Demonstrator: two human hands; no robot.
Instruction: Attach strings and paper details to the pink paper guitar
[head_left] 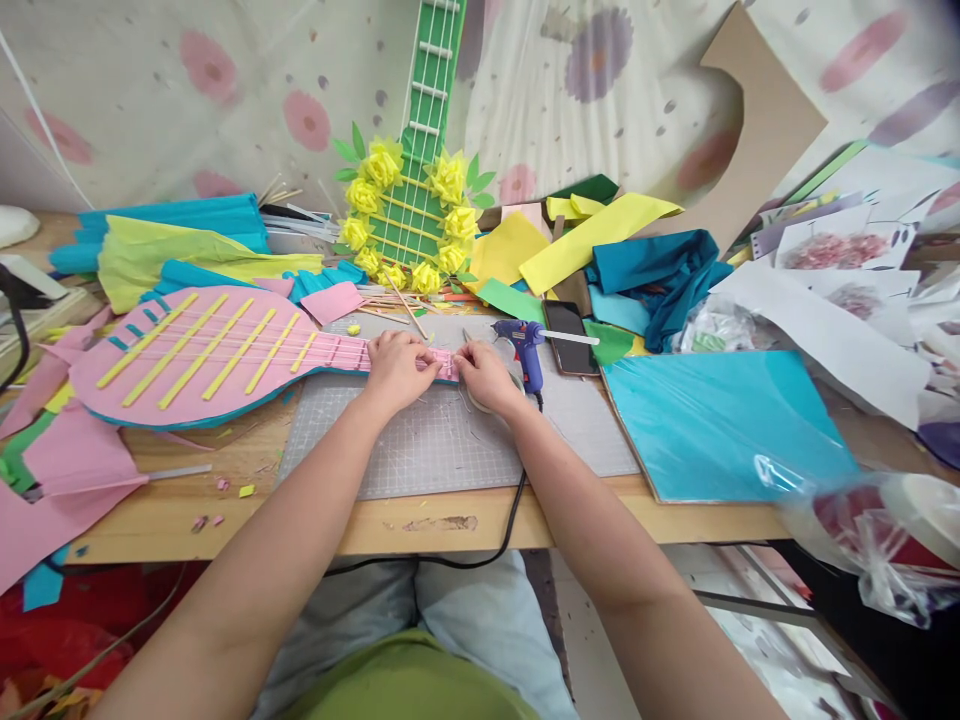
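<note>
A pink paper guitar (202, 350) with yellow strips across its body and a blue edge lies flat, its neck pointing right over the grey cutting mat (405, 460). Thin strings run along the neck. My left hand (399, 372) is closed on the neck, thumb and fingers around its edges. At the neck's right end, my right hand (486, 374) pinches with its fingertips; any string between them is too small to make out. A blue glue gun (528, 355) with a white glue stick is just beyond my right hand. A roll of tape is partly hidden beneath that hand.
A green paper guitar (416, 200) with yellow flowers stands at the back. Beside the mat lie a phone (574, 337) and a blue sheet (735, 425). Crepe paper (210, 245) and scraps crowd the left. A black cord (514, 510) hangs over the front edge.
</note>
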